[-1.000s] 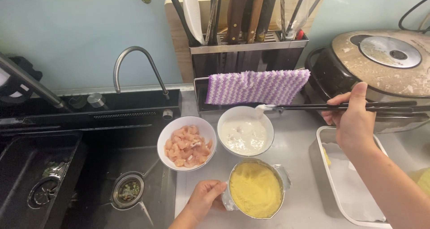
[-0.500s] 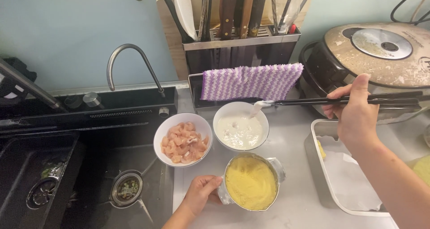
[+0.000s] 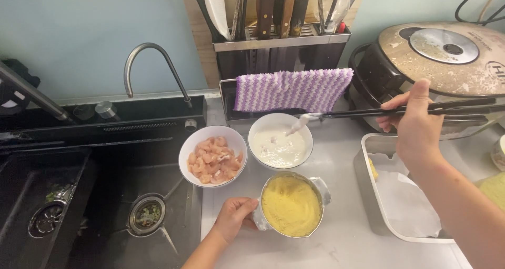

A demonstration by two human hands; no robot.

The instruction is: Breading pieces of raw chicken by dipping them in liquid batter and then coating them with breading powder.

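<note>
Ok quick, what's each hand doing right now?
Left hand: closed on the metal bowl of yellow crumbs.
Right hand: closed on long chopsticks.

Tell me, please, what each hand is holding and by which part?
The right hand holds long black chopsticks by their upper half. The left hand grips the metal pot of yellow crumbs at its side handle.

A shiny metal pot (image 3: 292, 206) of grainy yellow crumbs sits on a smooth, matt steel counter (image 3: 336, 248) beside two glossy white ceramic bowls (image 3: 212, 156), a fuzzy purple cloth (image 3: 292, 89), and slim black chopsticks (image 3: 400, 111).
</note>
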